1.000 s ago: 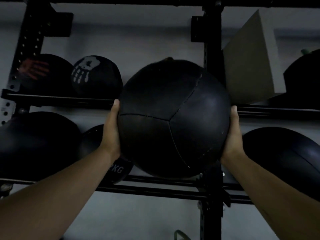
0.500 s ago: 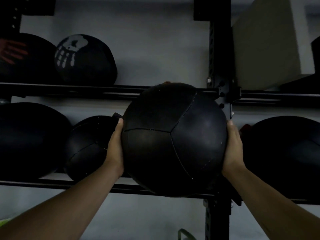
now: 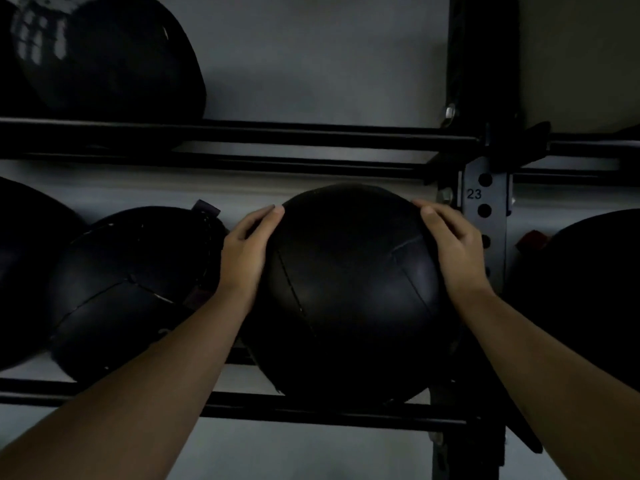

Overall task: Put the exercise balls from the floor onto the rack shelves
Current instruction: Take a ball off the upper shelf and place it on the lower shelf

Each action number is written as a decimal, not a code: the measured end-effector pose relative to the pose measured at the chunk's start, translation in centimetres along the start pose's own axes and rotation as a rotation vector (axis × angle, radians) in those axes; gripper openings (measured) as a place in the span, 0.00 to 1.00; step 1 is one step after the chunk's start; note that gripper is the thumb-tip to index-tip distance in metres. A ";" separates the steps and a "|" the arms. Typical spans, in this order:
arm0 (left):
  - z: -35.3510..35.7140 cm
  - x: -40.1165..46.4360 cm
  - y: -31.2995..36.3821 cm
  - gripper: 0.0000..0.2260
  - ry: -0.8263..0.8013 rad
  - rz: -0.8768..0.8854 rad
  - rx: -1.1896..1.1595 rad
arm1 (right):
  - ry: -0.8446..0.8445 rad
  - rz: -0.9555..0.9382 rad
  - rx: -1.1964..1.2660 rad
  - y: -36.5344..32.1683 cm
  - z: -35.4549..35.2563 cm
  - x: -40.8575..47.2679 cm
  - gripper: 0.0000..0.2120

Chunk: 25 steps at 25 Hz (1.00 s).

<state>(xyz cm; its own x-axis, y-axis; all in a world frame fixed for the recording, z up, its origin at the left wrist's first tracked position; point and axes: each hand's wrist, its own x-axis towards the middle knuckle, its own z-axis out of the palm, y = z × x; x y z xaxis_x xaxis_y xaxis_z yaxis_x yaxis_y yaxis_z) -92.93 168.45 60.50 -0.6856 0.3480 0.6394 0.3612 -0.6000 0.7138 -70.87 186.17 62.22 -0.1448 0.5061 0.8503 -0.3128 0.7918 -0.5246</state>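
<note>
Head view, nearest first: two bare forearms reach up from the bottom corners of the frame toward a dark rack. The left hand lies flat against the left flank of a large black exercise ball, fingers spread and curved over its upper shoulder. The right hand mirrors it on the right flank, thumb and fingers wrapped over the top edge. Both palms press the ball between them, a two-sided clasp rather than a closed fist.

The ball sits on the lower shelf rails of the rack, its underside at the front bar; whether its full weight rests there cannot be told. Stitched seams cross its face. Just to its left, touching or nearly touching the left wrist, lies a second black ball with worn, pale-scuffed seams and a small tab at its top. Farther left, a larger dark ball is cut off by the frame edge. To the right, beyond a perforated steel upright stamped with the number 23, another dark ball rests on the same level.

Above, the upper shelf rails carry one more ball with a faint pale print. Behind everything stands a plain grey wall.
</note>
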 end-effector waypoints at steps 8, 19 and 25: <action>0.0 -1.1 1.8 0.19 -0.031 0.021 0.142 | -0.081 0.044 -0.061 -1.1 -0.7 -0.4 0.15; -0.1 -6.3 6.7 0.25 -0.183 -0.014 0.693 | -0.369 0.214 -0.555 -6.0 -2.9 -3.5 0.33; -2.5 -12.8 3.9 0.32 -0.309 0.177 0.852 | -0.294 0.316 -0.585 -7.4 -4.8 -11.6 0.31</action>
<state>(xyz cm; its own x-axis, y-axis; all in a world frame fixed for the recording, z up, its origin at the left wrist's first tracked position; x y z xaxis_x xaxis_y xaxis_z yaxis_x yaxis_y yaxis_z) -84.40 159.85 54.38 -0.4210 0.5524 0.7195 0.8717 0.0271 0.4892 -62.37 176.09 56.04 -0.4177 0.6932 0.5874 0.3275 0.7179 -0.6143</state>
